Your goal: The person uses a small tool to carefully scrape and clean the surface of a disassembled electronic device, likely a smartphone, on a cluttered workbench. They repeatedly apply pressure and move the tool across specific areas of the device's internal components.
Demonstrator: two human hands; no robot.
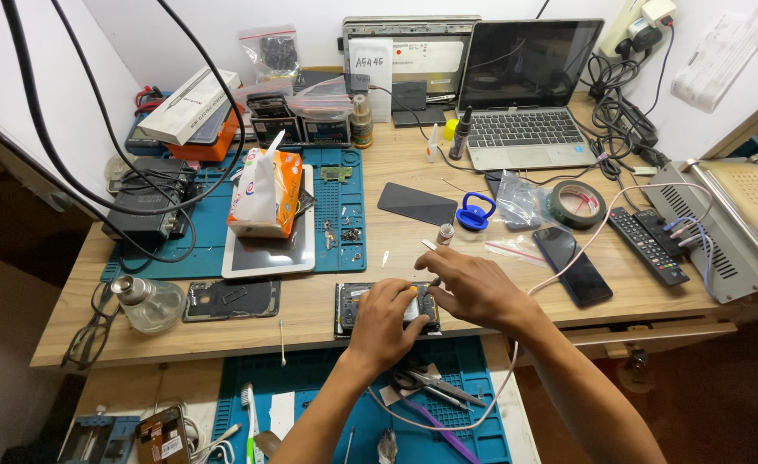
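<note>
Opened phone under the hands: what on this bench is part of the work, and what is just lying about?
In use: opened phone, left hand, right hand pinching a thin tool.

Lying about: laptop, tape roll, tissue pack, remote, glass bottle.

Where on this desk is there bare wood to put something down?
Bare wood lies between the black glass panel and the opened phone under both hands, and along the front edge between the back cover and that phone. The back row by the laptop and the right side around the tape roll and remotes are crowded.
</note>
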